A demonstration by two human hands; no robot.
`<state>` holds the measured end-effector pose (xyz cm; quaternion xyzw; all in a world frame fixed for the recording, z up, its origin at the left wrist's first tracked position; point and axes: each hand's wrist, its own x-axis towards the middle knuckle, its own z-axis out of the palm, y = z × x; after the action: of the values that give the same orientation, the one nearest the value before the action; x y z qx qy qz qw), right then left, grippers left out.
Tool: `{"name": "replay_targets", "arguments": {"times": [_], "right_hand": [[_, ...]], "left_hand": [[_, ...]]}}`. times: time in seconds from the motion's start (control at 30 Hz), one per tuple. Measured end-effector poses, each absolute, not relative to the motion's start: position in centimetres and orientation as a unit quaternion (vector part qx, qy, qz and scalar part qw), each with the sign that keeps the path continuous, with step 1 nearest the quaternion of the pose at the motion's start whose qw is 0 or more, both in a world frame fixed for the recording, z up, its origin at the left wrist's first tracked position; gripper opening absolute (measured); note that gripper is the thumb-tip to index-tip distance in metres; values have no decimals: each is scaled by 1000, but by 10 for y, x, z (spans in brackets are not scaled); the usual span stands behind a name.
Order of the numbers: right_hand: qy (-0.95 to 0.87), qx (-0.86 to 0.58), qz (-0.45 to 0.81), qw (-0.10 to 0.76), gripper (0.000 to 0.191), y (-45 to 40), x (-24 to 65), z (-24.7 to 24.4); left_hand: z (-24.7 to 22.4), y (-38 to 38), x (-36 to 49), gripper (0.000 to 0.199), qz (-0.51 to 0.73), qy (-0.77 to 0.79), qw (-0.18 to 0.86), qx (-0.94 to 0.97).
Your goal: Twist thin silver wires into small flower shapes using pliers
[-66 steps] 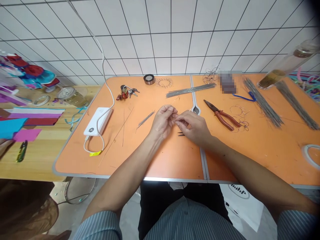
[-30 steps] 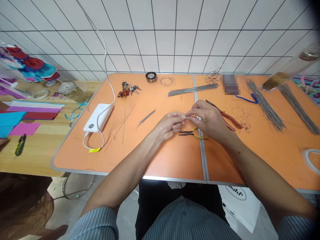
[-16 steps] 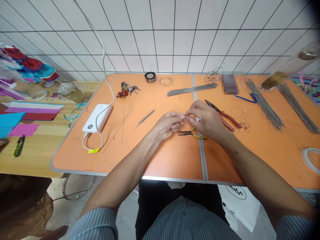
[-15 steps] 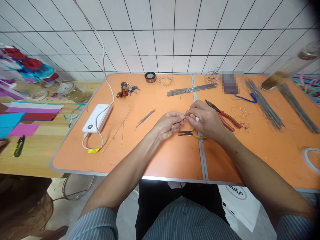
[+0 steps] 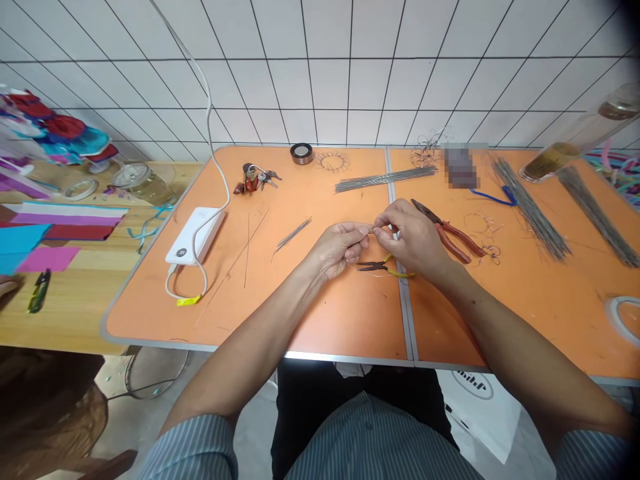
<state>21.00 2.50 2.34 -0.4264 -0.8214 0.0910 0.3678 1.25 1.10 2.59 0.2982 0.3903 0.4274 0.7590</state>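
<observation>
My left hand (image 5: 341,250) is closed in a pinch above the orange table (image 5: 320,320). Its fingertips meet those of my right hand (image 5: 407,233), which is closed in a pinch too. Between them is a thin wire, mostly hidden by the fingers. Just below lie small yellow-handled pliers (image 5: 375,266), partly covered by my right hand. Larger red-handled pliers (image 5: 453,238) rest open to the right. A short bundle of wires (image 5: 293,235) lies left of my left hand.
Long wire bundles (image 5: 385,179) lie at the back, with more (image 5: 533,210) at the right. Also there are a power bank (image 5: 197,233) with its cable, keys (image 5: 257,179), black tape (image 5: 301,153), a wire ring (image 5: 331,162) and a tilted glass jar (image 5: 560,153).
My hands stay pinched together, with my right fingertips shifting very slightly. A person's hand at the far left edge shows a little more. The tools and wires on the table have not moved.
</observation>
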Motion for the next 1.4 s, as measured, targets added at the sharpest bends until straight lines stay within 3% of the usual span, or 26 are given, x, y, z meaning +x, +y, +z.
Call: {"name": "replay_targets", "arguments": {"times": [0.13, 0.43, 0.77, 0.87, 1.0, 1.13, 1.4], "right_hand": [[-814, -433, 100, 373, 8, 24, 210, 25], [-827, -478, 59, 291, 3, 21, 209, 27], [-684, -491, 254, 477, 9, 31, 211, 31], [-689, -477, 259, 480, 9, 29, 209, 30], [-706, -488, 221, 463, 8, 24, 205, 29], [-715, -488, 201, 459, 6, 24, 205, 28], [-653, -417, 403, 487, 23, 29, 205, 28]], "left_hand": [[26, 11, 13, 11, 438, 388, 750, 309], [25, 11, 13, 9, 445, 379, 751, 307], [30, 15, 10, 13, 484, 372, 747, 263], [32, 13, 10, 18, 487, 367, 751, 254], [32, 11, 12, 6, 484, 367, 752, 257], [32, 9, 13, 10, 477, 376, 746, 273], [30, 7, 16, 12, 460, 401, 725, 319]]}}
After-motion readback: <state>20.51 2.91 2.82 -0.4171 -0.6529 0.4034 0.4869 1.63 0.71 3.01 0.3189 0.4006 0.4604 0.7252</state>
